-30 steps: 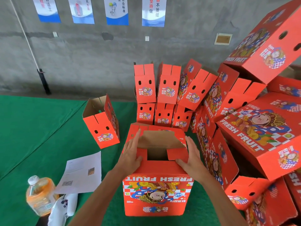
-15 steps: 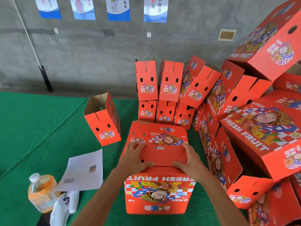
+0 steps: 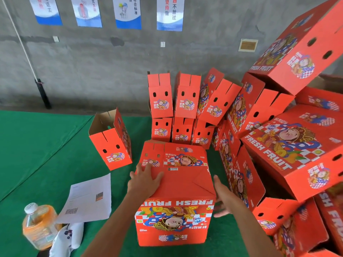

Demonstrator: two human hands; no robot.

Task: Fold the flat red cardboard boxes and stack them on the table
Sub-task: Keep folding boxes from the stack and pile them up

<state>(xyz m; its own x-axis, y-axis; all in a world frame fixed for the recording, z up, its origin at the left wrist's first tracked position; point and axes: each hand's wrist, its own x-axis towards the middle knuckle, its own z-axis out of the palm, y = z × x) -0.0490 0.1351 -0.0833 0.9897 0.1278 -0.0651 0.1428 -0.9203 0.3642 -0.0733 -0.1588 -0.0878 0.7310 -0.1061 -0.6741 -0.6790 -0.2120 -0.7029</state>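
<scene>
Head view | one folded red box stands on the green table at 6 o'clock | left hand flat on its closed top, fingers spread wide | right hand against its 3 o'clock side, fingers straight | one open box at 10 o'clock | one paper sheet, one bottle at 8 o'clock.

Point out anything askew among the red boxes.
The large red cardboard box at top right sits sharply tilted atop the heap. The open-topped red box on the green table leans, apart from the rows.
</scene>
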